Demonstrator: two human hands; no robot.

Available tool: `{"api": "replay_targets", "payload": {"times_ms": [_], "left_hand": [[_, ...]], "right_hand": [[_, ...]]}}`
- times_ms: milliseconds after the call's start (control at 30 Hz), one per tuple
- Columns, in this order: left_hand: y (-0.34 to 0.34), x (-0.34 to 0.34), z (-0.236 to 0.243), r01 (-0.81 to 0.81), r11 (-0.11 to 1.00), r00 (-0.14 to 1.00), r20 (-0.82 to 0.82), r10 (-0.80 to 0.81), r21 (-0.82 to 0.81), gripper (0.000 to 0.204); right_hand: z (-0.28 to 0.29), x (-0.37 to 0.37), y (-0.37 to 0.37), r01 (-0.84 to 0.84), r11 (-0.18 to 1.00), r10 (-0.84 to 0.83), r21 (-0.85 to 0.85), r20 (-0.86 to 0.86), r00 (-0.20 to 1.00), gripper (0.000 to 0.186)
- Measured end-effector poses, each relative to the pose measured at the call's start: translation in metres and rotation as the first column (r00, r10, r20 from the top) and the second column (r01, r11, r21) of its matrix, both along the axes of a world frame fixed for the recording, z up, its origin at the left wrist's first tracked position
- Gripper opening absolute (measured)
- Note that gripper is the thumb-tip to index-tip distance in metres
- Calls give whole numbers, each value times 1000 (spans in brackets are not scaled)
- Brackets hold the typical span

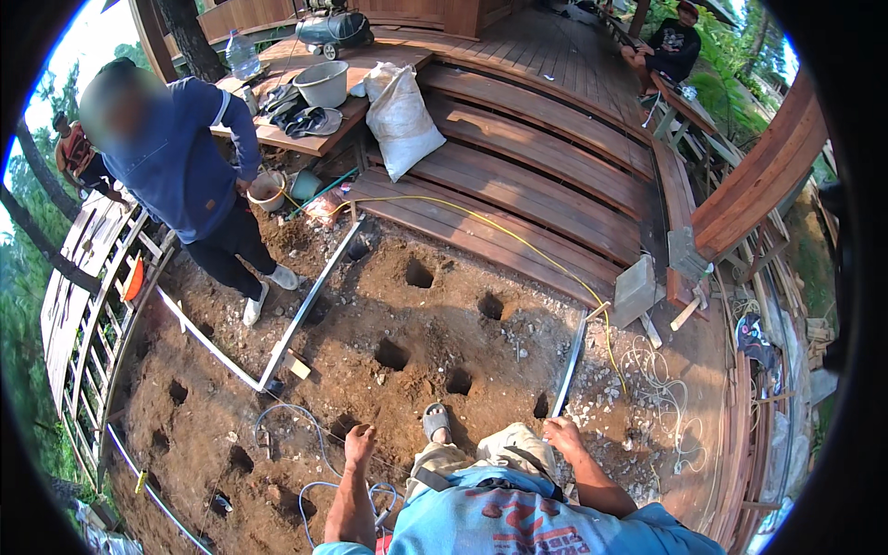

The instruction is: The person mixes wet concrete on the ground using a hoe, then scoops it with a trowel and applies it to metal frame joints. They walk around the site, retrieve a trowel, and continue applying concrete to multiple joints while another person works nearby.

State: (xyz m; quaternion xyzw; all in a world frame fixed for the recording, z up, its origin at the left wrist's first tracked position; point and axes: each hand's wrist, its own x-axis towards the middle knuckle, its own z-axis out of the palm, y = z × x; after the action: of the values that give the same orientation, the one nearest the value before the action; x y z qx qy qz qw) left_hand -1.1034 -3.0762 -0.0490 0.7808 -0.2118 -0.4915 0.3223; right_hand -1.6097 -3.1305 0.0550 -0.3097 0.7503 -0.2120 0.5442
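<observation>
My left hand (359,444) is closed, its fingers pressed together above the dirt beside a round hole. Whatever it holds, if anything, is too small to make out. My right hand (564,435) has its fingers curled at the near end of a straight silvery metal bar (571,365); I cannot tell whether it touches the bar or pinches something thin. Between my arms shows a foot in a grey sandal (436,423). Left of my left hand a light blue hose (314,418) loops over the soil. A small wood block (300,368) lies farther left.
Several holes (392,353) are dug in the dirt. A metal frame (314,291) lies left, near a standing person (199,157). Wooden steps (536,166) rise ahead, with a white sack (400,125) and a yellow hose (518,239). A concrete block (636,291) stands right.
</observation>
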Motion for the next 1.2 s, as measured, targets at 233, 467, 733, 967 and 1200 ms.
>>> {"api": "replay_targets", "payload": {"times_ms": [233,467,733,967,1200], "left_hand": [[60,3,-44,92,947,988,93,-126,309,39],[65,-23,-19,-134,942,941,-258,218,309,23],[-116,-70,30,208,947,976,-112,-185,246,15],[-189,-104,61,417,884,908,-43,-418,214,16],[-216,-142,72,503,821,847,34,-531,271,18]], "right_hand": [[-83,-62,44,-355,878,425,320,-185,886,47],[-95,-48,-15,-201,978,206,61,-92,974,35],[-31,31,-102,-218,972,209,-90,-101,973,50],[-64,9,-33,-327,945,310,5,-332,891,50],[-89,-32,101,197,980,-162,35,-433,887,58]]}}
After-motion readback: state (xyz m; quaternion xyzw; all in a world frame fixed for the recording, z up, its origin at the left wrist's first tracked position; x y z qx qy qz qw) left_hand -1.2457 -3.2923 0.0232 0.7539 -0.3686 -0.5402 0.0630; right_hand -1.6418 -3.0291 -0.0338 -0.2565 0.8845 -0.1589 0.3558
